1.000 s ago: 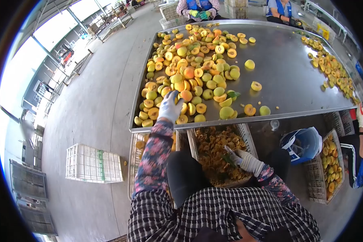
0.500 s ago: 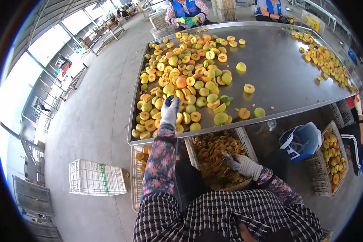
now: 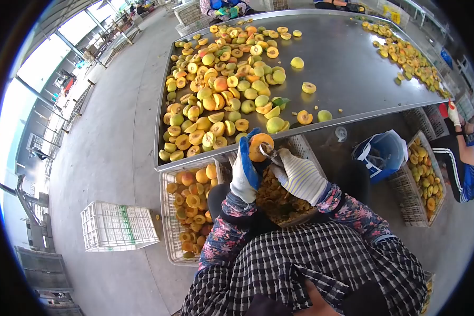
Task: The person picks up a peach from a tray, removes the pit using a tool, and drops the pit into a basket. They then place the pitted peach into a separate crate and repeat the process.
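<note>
In my gloved left hand (image 3: pixel 245 173) is a yellow peach half (image 3: pixel 259 145), cut face up, held over the crate between my legs. My gloved right hand (image 3: pixel 303 178) is closed round a small metal pitting tool (image 3: pixel 269 152) whose tip touches the peach's middle. Its handle is mostly hidden in the glove. Below both hands, the crate of brown pits and scraps (image 3: pixel 283 203) is partly covered by them. To its left stands a crate of peach halves (image 3: pixel 191 208). Ahead, a heap of peach halves (image 3: pixel 221 89) lies on the metal table (image 3: pixel 347 79).
More peach halves (image 3: pixel 405 58) lie along the table's right edge. A blue bucket (image 3: pixel 382 158) and a filled fruit crate (image 3: pixel 424 176) stand at right. A white crate (image 3: pixel 118 226) is on the floor at left. Co-workers sit at the far side and at the right.
My left hand has come back from the heap to my front with a peach half. My right hand has risen from the scrap crate, bringing the tool to the fruit. The view has shifted.
</note>
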Motion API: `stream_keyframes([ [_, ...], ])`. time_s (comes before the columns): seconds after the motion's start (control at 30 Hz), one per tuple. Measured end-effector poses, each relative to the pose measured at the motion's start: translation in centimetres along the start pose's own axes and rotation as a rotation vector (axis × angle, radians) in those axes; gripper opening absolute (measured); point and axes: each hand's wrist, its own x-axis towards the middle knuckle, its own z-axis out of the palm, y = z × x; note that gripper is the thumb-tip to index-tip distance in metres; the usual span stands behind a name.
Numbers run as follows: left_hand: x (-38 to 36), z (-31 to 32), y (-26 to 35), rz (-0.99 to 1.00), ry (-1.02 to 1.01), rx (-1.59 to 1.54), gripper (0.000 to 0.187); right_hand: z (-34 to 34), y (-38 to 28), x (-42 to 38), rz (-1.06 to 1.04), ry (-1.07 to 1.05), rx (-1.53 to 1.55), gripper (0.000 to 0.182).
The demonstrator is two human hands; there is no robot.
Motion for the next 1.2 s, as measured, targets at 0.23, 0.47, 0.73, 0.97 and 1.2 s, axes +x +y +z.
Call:
stream_keyframes([
  [0.23,-0.5,1.6,0.1,-0.189,0.029,-0.63,0.049,-0.8,-0.7,-0.4,0.012,-0.015,-0.085,0.032],
  [0.47,-1.0,0.5,1.0,-0.206,-0.137,-0.577,0.06,-1.2,-0.1,-1.0,-0.036,-0.002,-0.074,0.028],
  [0.73,-0.3,1.0,-0.2,-0.44,0.101,-0.939,0.048,-1.7,-1.3,-1.2,0.015,-0.182,-0.195,0.029],
  [0.97,-1.7,1.8,-2.6,-0.179,0.032,-0.997,0.039,-2.0,-1.2,-0.8,0.076,-0.265,0.047,0.035],
  [1.2,-1.0,0.8,-1.3,-0.087,-0.098,-0.494,0.03,-3.2,0.6,0.2,0.0,-0.372,-0.153,0.034],
])
